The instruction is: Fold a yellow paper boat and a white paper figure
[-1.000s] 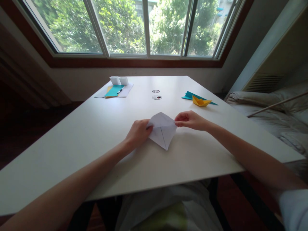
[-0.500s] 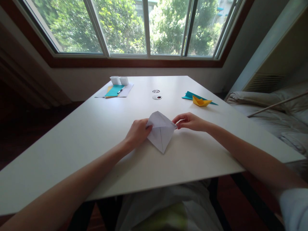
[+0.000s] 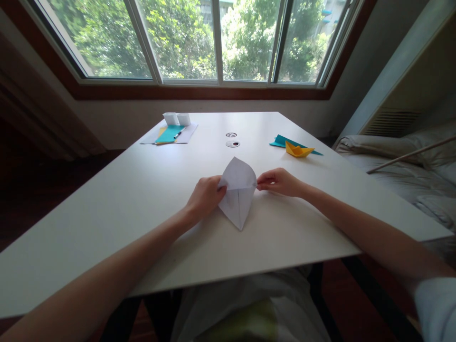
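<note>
A folded sheet of white paper (image 3: 238,192) is held between my two hands, just above the near middle of the white table (image 3: 107,223). Its lower end comes to a point, and a crease runn down its centre. My left hand (image 3: 206,195) grips the left side, thumb on the front and the other fingers hidden behind. At the right corner, my right hand (image 3: 278,182) pinches the edge between thumb and fingertips. The paper bulges open at the top.
At the back right lie a yellow paper boat (image 3: 298,150) and a teal folded paper (image 3: 281,140). Back left, teal sheets (image 3: 169,134), white paper, a pen (image 3: 179,133) and two white containers (image 3: 177,118) stand together. Two round patterned pieces (image 3: 232,144) lie mid-table.
The paper's right corner has been drawn inward, so the sheet looks narrower and its top stands higher. My right hand has shifted slightly left with it; the left hand has hardly moved.
</note>
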Tool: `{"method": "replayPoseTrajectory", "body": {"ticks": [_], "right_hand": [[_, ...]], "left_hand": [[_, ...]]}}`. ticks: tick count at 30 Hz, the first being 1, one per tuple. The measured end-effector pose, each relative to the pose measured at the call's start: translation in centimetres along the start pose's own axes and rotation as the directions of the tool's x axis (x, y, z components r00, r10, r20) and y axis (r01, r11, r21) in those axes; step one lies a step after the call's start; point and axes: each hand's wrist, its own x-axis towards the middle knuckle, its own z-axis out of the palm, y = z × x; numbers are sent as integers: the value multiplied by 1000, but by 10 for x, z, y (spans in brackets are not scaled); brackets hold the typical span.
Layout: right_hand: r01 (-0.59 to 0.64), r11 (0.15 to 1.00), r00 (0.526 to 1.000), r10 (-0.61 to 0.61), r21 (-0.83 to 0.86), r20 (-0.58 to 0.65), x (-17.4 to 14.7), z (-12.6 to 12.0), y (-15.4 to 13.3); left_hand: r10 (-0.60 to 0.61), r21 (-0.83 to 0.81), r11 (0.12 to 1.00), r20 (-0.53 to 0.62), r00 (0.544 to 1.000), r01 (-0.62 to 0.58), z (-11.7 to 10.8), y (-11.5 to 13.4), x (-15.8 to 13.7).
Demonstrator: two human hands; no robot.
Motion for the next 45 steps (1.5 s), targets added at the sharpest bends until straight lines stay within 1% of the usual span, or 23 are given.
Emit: {"method": "replayPoseTrajectory", "body": {"ticks": [4,6,8,11,13,14,17,19,21,25,28,31,36,38,42,45], "right_hand": [[47,999,998,-47,-7,-40,0,3,-3],[47,999,998,-47,-10,-52,-1,3,-4],[16,1000,999,-17,-15,-50,-2,1,-6],[-70,997,996,67,-41,-64,-3,0,-11],[-109,986,988,94,-126,-121,-3,3,-15],[-116,974,983,85,-196,-161,-3,5,-18],[-114,900,968,6,-420,-250,-2,10,-22],[-121,856,961,-26,-503,-274,-1,10,-22],[-131,831,959,-34,-541,-283,0,9,-20],[-155,816,959,-11,-556,-283,4,7,-15],[-173,837,951,5,-519,-308,6,9,-14],[-183,879,943,30,-440,-332,6,14,-15],[-185,926,941,70,-330,-331,5,20,-16],[-178,924,938,55,-338,-342,5,21,-16],[-143,886,935,-25,-442,-353,6,23,-14],[-147,867,934,-36,-475,-355,7,22,-12]], "left_hand": [[4,2,1000,4,1000,-4,-1,2,0],[-1,7,1000,-3,1000,1,-1,1,0],[-10,21,1000,-9,1000,11,-1,0,0],[-23,39,999,-1,1000,23,-2,1,0],[-21,34,999,-2,1000,21,-3,3,0],[-14,26,1000,-3,1000,14,-3,4,-1],[8,-13,1000,14,1000,-8,-5,10,-5],[11,-41,999,34,999,-9,-5,14,-8],[15,-74,997,47,999,-11,-5,18,-10],[82,-145,987,51,995,-74,-5,23,-13],[127,-168,978,21,992,-122,-4,24,-14],[118,-174,978,11,993,-114,-3,24,-13],[95,-207,974,0,995,-93,0,22,-12],[94,-211,973,-3,996,-93,0,22,-11],[110,-217,971,10,994,-105,2,23,-12],[123,-222,969,31,992,-113,2,23,-12]]}}
